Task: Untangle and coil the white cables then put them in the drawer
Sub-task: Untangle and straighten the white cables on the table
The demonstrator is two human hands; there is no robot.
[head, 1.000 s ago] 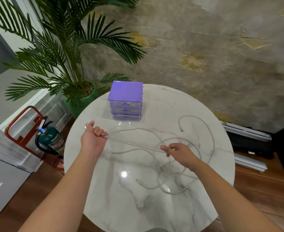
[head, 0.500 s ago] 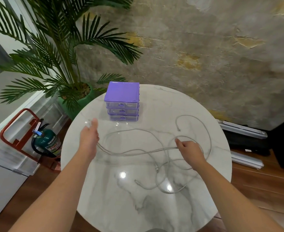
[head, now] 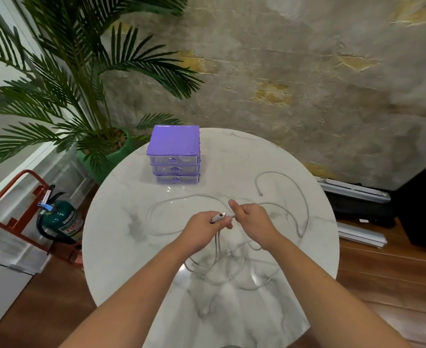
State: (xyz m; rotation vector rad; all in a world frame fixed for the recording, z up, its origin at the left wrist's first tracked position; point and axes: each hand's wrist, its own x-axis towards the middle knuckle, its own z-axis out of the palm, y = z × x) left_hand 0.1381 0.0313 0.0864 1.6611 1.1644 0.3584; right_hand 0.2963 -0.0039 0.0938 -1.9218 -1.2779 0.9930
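Over the middle of the round bench [head: 121, 247] we hold both hands close together, so that one cable end can be laid against the next stretch of the same cable and a coil begun. Our left hand [head: 201, 226] has its fingers [head: 228, 225] curled round a plug [head: 218, 217] and the strands that hang from it; our right hand [head: 250, 216] pinches the cable just beside that plug, thumb raised. The cables [head: 299, 194] lie mostly loose on the bench: loops to the right, a wide loop to the left, a knot of strands under our wrists. We count at least four free ends, which suggests two or more cables, though the tangle hides the true number. One purple drawer unit [head: 173, 153] stands at the far side, three drawers, all closed, well apart from the cables. We judge coiling barely started, and no drawer ready to receive anything.
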